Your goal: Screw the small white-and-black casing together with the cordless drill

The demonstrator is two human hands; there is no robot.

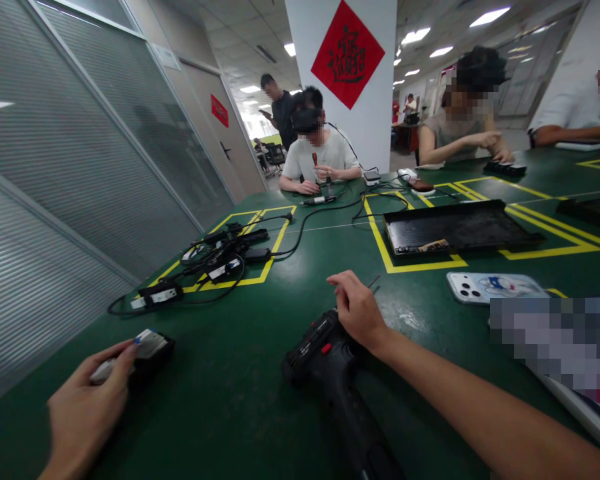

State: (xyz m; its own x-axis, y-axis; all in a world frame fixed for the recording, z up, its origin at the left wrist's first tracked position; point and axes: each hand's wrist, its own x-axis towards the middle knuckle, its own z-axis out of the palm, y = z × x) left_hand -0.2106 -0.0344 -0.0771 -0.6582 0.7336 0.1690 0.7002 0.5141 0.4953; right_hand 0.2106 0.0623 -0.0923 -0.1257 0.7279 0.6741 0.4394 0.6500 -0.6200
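Observation:
My left hand (93, 393) is closed on a black box with a white label (153, 350), low over the left of the green table. A pale piece shows under its fingers, too covered to name. A black cordless drill (325, 357) lies at the front centre, its handle running off the bottom edge and a small red button on its body. My right hand (357, 310) is curled over the drill's front end, thumb and index finger pointing left. A thin bit sticks out beyond the hand. The chuck is hidden behind the palm.
Black power adapters with tangled cables (225, 257) lie at the left in yellow tape outlines. A black tray (455, 230) stands back right. Nearer are a phone (497, 287) and a blurred-out item (570, 353). Across the table, one person (320, 157) holds a screwdriver; another (467, 127) handles a black part.

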